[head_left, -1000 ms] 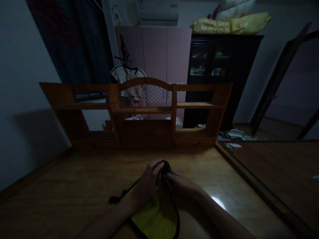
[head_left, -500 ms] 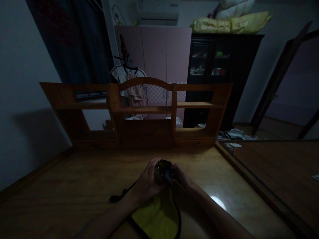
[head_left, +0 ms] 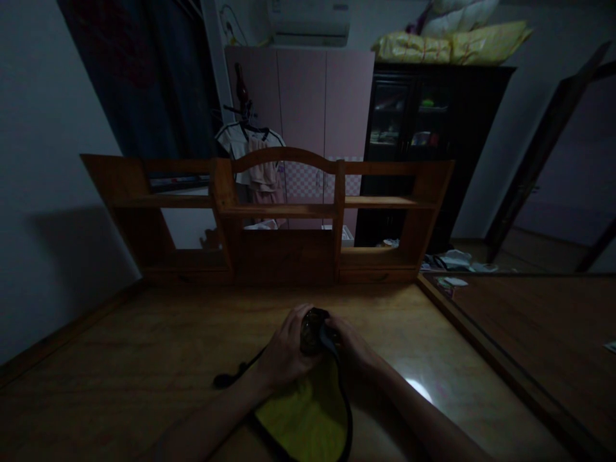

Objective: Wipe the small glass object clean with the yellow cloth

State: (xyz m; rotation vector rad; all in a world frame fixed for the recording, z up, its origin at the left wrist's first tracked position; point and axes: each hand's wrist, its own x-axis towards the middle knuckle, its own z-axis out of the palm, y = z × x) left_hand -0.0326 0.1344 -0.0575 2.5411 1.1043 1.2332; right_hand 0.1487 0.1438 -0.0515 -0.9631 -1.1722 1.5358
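Note:
My left hand (head_left: 285, 350) is wrapped round the left side of a dark, shiny, rounded glass-like object (head_left: 310, 333); its exact kind is hard to make out in the dim light. On the object's right side my right hand (head_left: 350, 343) is closed on a gathered end of a yellow cloth (head_left: 308, 410) with a dark edging, pressing its greyish underside against the object. The rest of the cloth hangs down toward me under my left wrist. A dark strap-like loop (head_left: 226, 380) sticks out to the left of my left forearm.
A light wooden board surface (head_left: 158, 333) lies beneath my hands. Behind it stands a wooden shelf unit (head_left: 283, 212) with open compartments. A raised wooden rail (head_left: 481, 346) runs along the right. A wall (head_left: 62, 269) closes off the left side.
The cloth end at the object has shifted, with my right fingers slightly higher and further left over it. My left hand keeps its hold. The whole view has moved slightly.

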